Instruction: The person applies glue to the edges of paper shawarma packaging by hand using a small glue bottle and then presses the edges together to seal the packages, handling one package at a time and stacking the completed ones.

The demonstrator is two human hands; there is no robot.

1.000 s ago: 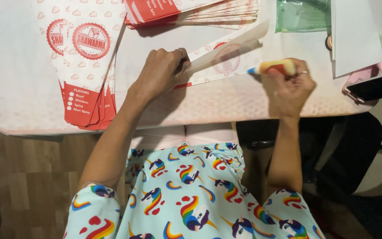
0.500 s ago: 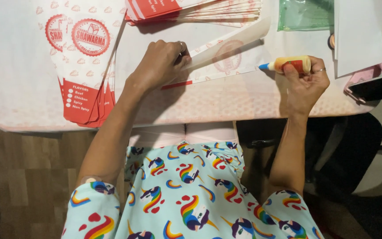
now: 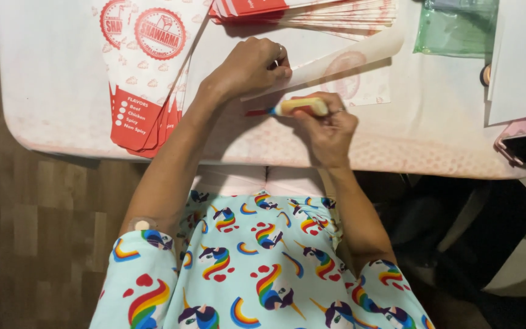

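Both hands work at the middle of the frame, on a white table [image 3: 56,91]. Left hand [image 3: 248,67] is curled, its fingertips pressing down a folded flap of a paper sheet [image 3: 360,73], holding it flat near the fold. Right hand [image 3: 330,131] is clenched around a small yellow glue bottle [image 3: 302,107], whose blue nozzle points left and touches the paper's red lower edge just below the left hand.

Judging from this, the gluing of this one sheet is under way: the flap is already folded over and the nozzle sits at the left end of the strip, so the seam looks not yet pressed shut. How much glue is laid I cannot tell.

That sheet is thin, off-white, with a faint round red stamp showing through and a red strip along one edge. It lies slanted, running from centre toward the upper right.

At upper left a fanned pile [image 3: 147,73] of like sheets lies flat, white with red round marks and red bottoms. Along the top centre a second stack [image 3: 312,12] of red-edged pieces spreads out. A green plastic bag [image 3: 455,30] sits at upper right, beside white paper [image 3: 525,55].
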